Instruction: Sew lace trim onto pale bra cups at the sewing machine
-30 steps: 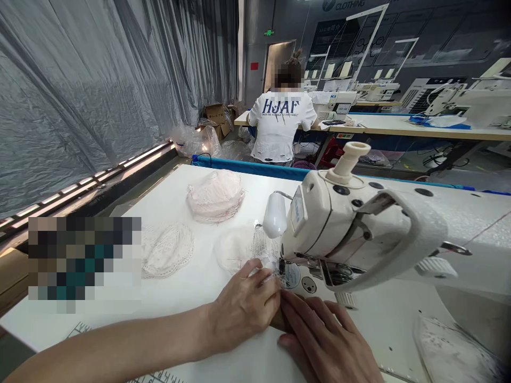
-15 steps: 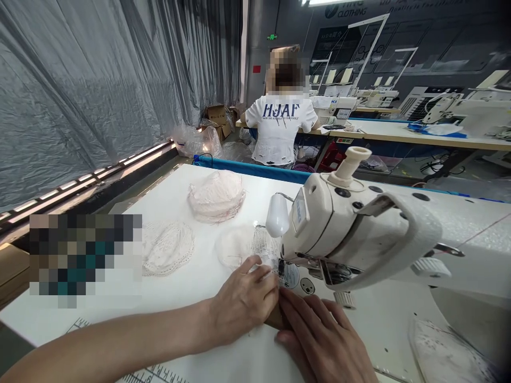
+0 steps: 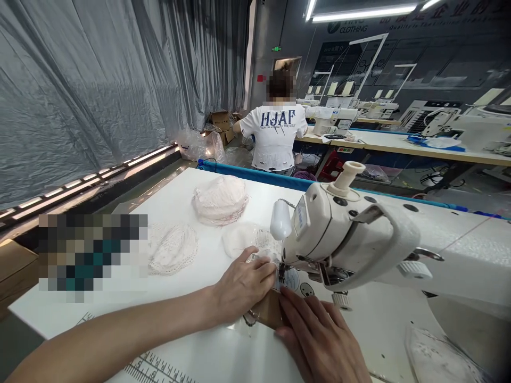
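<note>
My left hand lies flat on the white table, fingers pressed down on a white lace piece right at the needle of the cream sewing machine. My right hand rests beside it, fingers stretched forward over a small brown piece that runs toward the presser foot. The lace spreads out behind the needle to the left. The two hands touch each other at the fingertips.
A stack of pale lace pieces and a single lace piece lie farther left on the table. More lace sits at the lower right. A person in a white printed shirt stands with their back turned at another sewing station behind.
The view has tilted up and shifted slightly. The brown piece under my right hand now shows more to the left. Both hands stay at the needle.
</note>
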`<state>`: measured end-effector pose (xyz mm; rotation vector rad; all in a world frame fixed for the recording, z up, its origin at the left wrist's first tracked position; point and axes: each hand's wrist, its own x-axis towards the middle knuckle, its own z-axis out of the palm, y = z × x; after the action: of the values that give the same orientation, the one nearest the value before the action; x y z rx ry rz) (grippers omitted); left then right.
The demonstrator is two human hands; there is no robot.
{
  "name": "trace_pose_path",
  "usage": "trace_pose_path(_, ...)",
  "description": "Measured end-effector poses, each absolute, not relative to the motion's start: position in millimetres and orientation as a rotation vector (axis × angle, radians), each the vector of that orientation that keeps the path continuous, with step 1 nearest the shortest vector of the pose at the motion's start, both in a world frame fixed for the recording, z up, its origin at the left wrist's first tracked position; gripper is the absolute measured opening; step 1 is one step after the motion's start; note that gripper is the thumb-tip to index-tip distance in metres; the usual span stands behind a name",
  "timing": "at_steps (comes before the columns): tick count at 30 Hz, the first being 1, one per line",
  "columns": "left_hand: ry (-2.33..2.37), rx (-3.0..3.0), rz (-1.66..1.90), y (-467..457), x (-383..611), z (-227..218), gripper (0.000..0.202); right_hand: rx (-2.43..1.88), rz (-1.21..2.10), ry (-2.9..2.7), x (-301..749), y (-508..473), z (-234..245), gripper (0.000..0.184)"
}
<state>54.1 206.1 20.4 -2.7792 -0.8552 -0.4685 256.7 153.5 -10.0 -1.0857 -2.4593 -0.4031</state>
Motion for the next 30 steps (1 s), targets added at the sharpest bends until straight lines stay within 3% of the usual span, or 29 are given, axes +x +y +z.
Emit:
trace_pose_path(8, -0.934, -2.753, -0.647, 213, 15, 31, 0.029, -0.970, -0.381, -2.359, 250, 146, 8, 0.038)
trace_pose_path(12, -1.135, -2.790, -0.524, 211, -23, 37, 0.013, -0.900, -0.279, -2.401, 237, 147, 21, 0.027)
trace_pose_path(15, -1.164, -2.789, -0.528, 192, -29, 34, 0.024, -0.909, -0.209, -2.414, 209, 153, 29, 0.025)
trace_pose_path(21, -1.254, -2.970, -0.628, 124, -30, 39, 0.014, -0.873, 0.154, -2.465, 166, 141, 30, 0.027)
trace_pose_path(24, -1.455, -3.129, -0.740, 92, -39, 49, 0.018, -0.938, 0.508, -2.504, 174, 116, 41, 0.028)
trace_pose_path(27, -1.805, -3.301, -0.948, 65, -39, 56, 0.023, -1.082, 1.241, -2.370, 195, 86, 63, 0.028)
trace_pose_path(30, -2.160, -3.591, -1.246, 40, -29, 59, 0.023, -1.129, 1.747, -2.108, 216, 55, 77, 0.029)
